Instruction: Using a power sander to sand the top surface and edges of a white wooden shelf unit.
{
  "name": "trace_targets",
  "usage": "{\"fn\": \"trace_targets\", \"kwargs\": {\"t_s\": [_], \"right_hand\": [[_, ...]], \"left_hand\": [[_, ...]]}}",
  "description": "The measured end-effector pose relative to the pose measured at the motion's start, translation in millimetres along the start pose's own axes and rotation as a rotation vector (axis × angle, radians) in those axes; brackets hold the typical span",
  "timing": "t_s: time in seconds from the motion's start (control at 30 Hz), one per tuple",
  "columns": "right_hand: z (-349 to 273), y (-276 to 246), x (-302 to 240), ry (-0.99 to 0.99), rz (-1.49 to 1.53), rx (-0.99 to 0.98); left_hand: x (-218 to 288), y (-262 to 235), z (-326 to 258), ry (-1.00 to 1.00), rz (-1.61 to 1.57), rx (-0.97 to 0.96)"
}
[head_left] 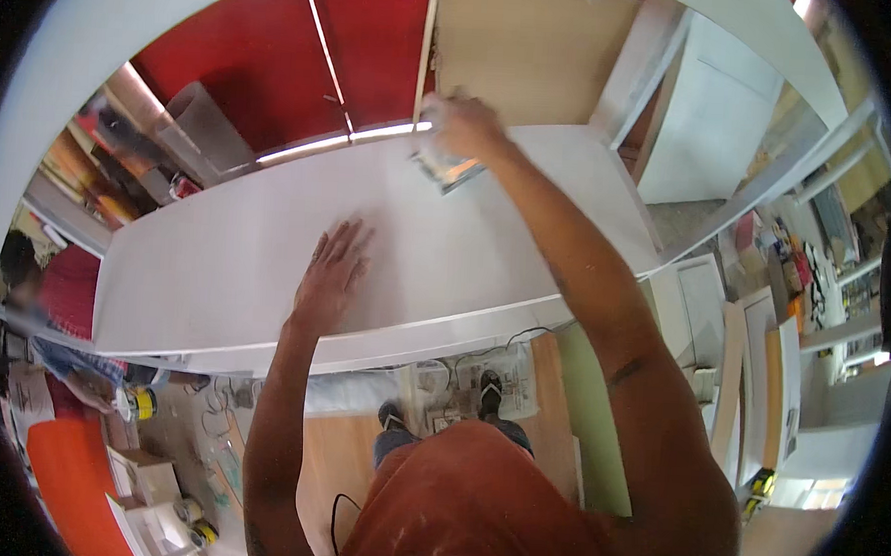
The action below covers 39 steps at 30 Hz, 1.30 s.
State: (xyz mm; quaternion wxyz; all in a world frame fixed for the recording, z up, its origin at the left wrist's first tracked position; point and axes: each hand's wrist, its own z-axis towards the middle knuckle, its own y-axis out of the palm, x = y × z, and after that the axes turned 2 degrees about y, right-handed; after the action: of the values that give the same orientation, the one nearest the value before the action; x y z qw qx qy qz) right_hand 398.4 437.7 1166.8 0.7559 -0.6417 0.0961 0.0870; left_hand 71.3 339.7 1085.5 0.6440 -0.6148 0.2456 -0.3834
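Note:
A long white panel (217, 268) lies flat in front of me at about waist height. My left hand (334, 273) rests palm-down near its front edge, fingers spread, holding nothing. Out toward the far side, my right hand (467, 130) is closed over the top of what looks like a sheet sander (445, 173), its flat square base against the panel's surface. Motion smears this hand and the upper part of the tool, so the fingers' exact grip is hard to make out.
Red panels (246, 61) and a beige board (525, 58) stand beyond the far edge. At the left is another person (67, 291) in a dark red top. A white door-like panel (711, 111) leans at right; a black cord (528, 333) runs below the front edge.

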Motion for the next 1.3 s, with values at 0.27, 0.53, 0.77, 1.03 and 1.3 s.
{"fn": "trace_targets", "kwargs": {"t_s": [0.27,0.53,0.77,1.03,1.3], "right_hand": [[-63.0,-21.4,42.6,-0.035,0.043,0.041],[-73.5,-71.9,212.2,0.229,-0.209,0.027],[-87.5,-93.2,220.1,0.274,-0.204,-0.07],[-86.8,-121.0,216.4,0.19,0.089,-0.248],[-89.0,-127.5,219.7,0.138,0.148,-0.347]], "left_hand": [[-19.0,9.4,39.9,-0.34,-0.046,0.139],[-20.3,16.8,38.3,-0.327,0.016,0.176],[-21.7,15.1,38.6,-0.328,0.012,0.2],[-25.7,19.5,40.3,-0.282,0.028,0.26],[-30.2,19.6,43.1,-0.273,0.022,0.26]]}}
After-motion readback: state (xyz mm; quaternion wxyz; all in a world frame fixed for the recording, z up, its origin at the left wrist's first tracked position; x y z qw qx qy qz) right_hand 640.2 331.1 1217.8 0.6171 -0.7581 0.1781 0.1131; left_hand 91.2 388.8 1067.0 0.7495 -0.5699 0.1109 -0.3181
